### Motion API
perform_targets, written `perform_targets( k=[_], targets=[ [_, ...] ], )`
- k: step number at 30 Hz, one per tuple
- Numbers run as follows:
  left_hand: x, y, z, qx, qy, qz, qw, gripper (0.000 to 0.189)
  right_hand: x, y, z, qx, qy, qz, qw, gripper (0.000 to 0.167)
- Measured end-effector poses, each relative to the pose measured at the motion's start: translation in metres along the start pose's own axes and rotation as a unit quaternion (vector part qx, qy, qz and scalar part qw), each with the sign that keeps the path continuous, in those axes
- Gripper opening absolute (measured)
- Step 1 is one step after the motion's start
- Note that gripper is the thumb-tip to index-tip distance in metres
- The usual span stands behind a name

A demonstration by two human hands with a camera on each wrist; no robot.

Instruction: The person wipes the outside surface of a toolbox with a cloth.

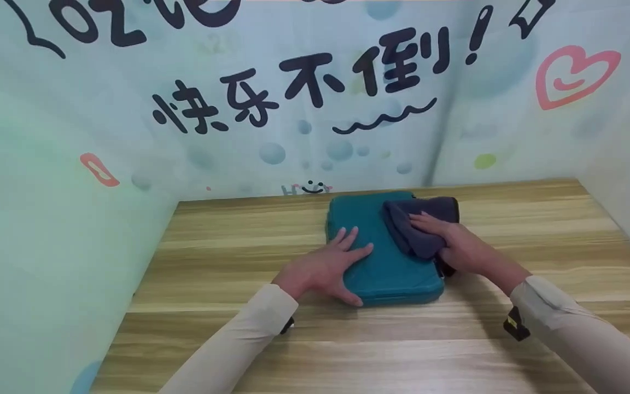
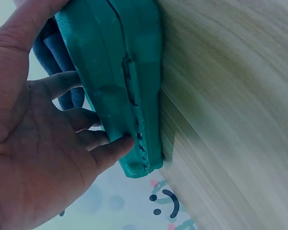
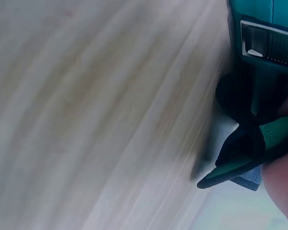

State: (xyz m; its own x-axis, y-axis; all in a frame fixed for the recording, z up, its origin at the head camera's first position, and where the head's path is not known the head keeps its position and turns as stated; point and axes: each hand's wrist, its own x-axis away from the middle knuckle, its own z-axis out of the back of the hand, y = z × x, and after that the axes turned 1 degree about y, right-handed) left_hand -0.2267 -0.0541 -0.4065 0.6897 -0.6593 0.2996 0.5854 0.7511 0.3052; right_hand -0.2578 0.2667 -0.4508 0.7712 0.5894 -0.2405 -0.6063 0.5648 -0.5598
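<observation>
A teal hard case (image 1: pixel 380 279) lies flat on the wooden table, its latch showing in the right wrist view. My left hand (image 1: pixel 326 268) rests spread on the case's left part, fingers on the lid and thumb at the near edge; the left wrist view shows its fingers against the hinged side. A folded dark blue-grey cloth (image 1: pixel 419 230) covers the upper right of the lid. My right hand (image 1: pixel 460 246) holds the cloth there, with fingers over it. Part of the cloth (image 3: pixel 240 167) hangs past the latch side, showing a dark border and green inner face.
The wooden table (image 1: pixel 227 246) extends to both sides of the case and toward me. Behind it hangs a pale printed backdrop (image 1: pixel 238 158) with black lettering, and similar sheets close in the left and right sides.
</observation>
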Motion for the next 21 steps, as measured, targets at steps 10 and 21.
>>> perform_targets(
  k=[10, 21],
  targets=[
    [-0.007, 0.002, 0.002, -0.013, -0.008, 0.014, 0.9998, 0.101, -0.003, 0.012, -0.007, -0.009, 0.027, -0.013, 0.9995, 0.079],
    [-0.005, 0.0, 0.001, -0.011, 0.0, 0.006, 0.9999, 0.102, 0.013, 0.005, -0.008, -0.048, 0.034, -0.004, 0.9982, 0.074]
  ],
)
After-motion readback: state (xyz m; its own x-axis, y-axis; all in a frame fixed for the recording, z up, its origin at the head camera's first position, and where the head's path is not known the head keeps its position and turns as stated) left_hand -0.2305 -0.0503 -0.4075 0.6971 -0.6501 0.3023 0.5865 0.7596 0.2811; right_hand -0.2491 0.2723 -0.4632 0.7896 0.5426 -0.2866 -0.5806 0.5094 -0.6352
